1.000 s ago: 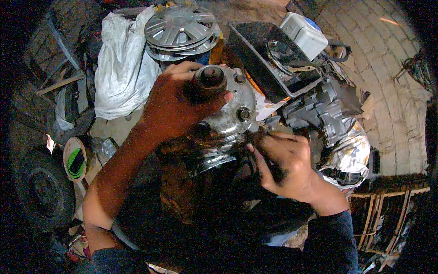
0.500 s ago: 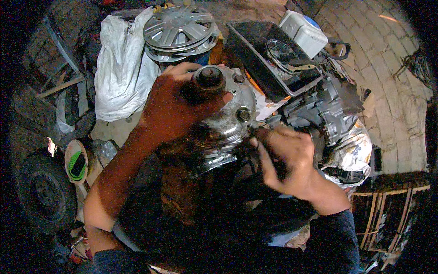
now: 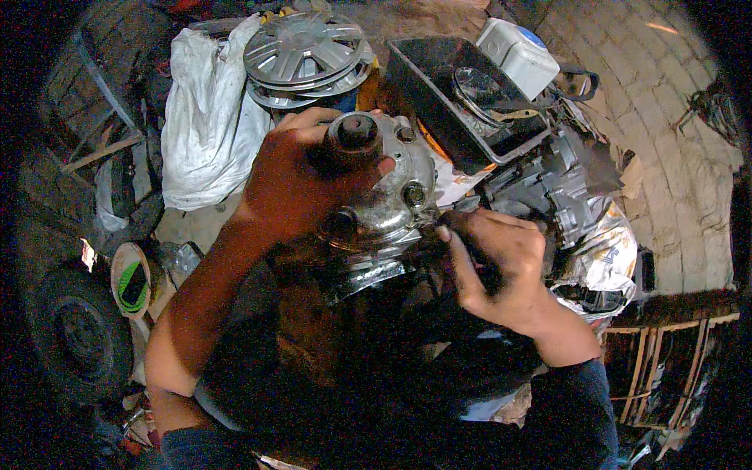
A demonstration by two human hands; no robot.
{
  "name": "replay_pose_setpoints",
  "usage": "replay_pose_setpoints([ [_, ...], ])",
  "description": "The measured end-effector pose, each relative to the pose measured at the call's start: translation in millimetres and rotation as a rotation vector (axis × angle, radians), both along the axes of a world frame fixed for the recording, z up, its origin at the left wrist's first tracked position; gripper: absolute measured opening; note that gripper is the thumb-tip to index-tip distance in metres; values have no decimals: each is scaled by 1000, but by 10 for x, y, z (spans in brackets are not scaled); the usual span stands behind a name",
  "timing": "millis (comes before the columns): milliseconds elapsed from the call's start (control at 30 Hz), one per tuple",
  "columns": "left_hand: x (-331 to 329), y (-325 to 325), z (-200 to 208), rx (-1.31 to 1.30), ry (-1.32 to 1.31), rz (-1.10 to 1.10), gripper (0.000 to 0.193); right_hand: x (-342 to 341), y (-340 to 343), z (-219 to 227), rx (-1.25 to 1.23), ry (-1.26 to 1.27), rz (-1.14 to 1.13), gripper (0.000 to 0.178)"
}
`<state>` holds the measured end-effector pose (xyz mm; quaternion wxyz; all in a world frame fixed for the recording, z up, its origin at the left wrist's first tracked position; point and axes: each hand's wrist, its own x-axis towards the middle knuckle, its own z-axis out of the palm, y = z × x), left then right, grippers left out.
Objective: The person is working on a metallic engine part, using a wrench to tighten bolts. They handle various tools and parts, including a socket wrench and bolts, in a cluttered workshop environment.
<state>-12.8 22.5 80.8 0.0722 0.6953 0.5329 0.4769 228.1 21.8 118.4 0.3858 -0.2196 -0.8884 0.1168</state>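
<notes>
A greasy, round metal housing [image 3: 407, 168] with a thick stub and bolt heads sits before me, tilted, over a toothed metal ring [image 3: 368, 274]. My left hand [image 3: 286, 184] grips the housing from its left side, thumb across the face below the stub and fingers curled over the far edge. At the lower right rim of the housing is my right hand [image 3: 505, 262]. Its thumb and fingers are pinched together close to the metal; whatever is between them is too dark and small to tell. Shadow covers the parts under the ring.
Silver wheel covers [image 3: 305, 51] lie stacked beyond my left hand, beside a white sack [image 3: 205, 117]. A black tray [image 3: 419, 74] and a white container [image 3: 517, 59] stand at the far right. Nearer right lies a grey metal casting [image 3: 548, 188]. A tyre [image 3: 78, 333] is at the left.
My right hand has turned slightly and its thumb has shifted at the rim. The left hand keeps its grip. The whole view has moved a little.
</notes>
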Motion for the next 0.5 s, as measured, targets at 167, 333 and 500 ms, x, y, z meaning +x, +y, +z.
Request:
replay_pose_setpoints([
  [167,10,-24,32,-48,-65,-29,34,62,190,8,-5,-132,-119,7],
  [333,-6,19,-22,39,73,14,36,81,203,-31,-11,-120,-143,7],
  [500,2,13,-23,26,-12,-10,42,100,302,3,-170,-200,-202,8],
])
